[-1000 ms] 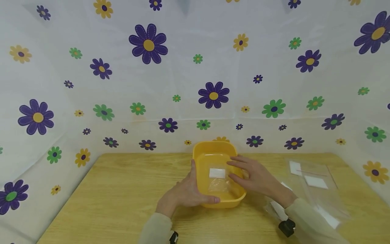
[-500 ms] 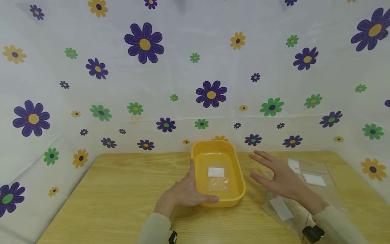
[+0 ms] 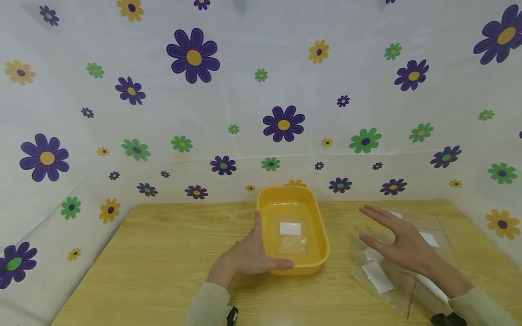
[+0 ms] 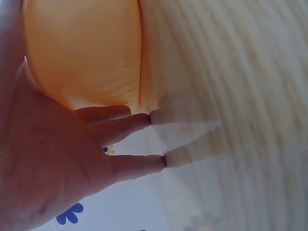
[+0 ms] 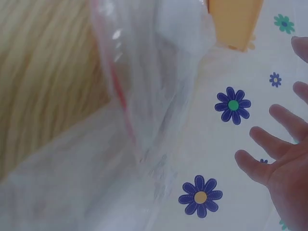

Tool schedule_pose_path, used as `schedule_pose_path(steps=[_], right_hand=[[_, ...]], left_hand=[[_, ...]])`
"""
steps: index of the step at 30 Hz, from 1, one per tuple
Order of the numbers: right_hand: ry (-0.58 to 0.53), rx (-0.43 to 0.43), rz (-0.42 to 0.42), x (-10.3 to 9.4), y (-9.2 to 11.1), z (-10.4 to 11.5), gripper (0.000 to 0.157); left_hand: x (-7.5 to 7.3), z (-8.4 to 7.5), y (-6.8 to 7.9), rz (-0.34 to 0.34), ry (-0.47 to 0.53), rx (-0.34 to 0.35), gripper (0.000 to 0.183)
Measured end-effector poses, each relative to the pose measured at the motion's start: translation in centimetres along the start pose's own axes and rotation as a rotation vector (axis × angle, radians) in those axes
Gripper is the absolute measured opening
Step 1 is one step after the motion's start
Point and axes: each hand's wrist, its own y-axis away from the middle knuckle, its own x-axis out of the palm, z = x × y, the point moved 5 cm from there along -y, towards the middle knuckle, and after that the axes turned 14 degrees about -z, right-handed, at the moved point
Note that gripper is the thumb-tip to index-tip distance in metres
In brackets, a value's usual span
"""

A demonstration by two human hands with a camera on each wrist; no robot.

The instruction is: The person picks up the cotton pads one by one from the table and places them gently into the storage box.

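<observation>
My left hand (image 3: pixel 242 256) rests against the near left corner of a yellow plastic basin (image 3: pixel 323 244). Its thumb lies straight along the front rim and its fingers reach along the left wall. In the left wrist view, the straight, spread fingertips touch the wooden table beside the basin (image 4: pixel 86 53). Inside the basin lies a small clear plastic bag (image 3: pixel 292 244) with a white label. Off to the right, my right hand (image 3: pixel 412 244) hovers over several clear zip bags (image 3: pixel 379 277), its fingers straight and holding nothing. The right wrist view shows a bag's red zip strip (image 5: pixel 118 86) up close.
The zip bags bear white labels and overlap on the right side of the wooden table (image 3: pixel 171 253). Behind the table hangs a white flowered sheet (image 3: pixel 240 104), which also covers both sides. The basin stands close to the back sheet.
My right hand has moved from over the basin to the right, above the zip bags. The bags under it have shifted a little. My left hand and the basin have stayed in place.
</observation>
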Motion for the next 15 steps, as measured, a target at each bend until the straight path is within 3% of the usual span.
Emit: schedule_pose_path(steps=[8,15], right_hand=[[-0.001,-0.023,0.038,-0.5,1.3,-0.8,0.061],[0.044,0.017,0.095,-0.4,2.3,-1.5,0.055]], left_hand=[[0.2,-0.2,0.1,0.006,0.016,-0.001,0.149],[-0.2,-0.1,0.1,0.006,-0.019,-0.008,0.151]])
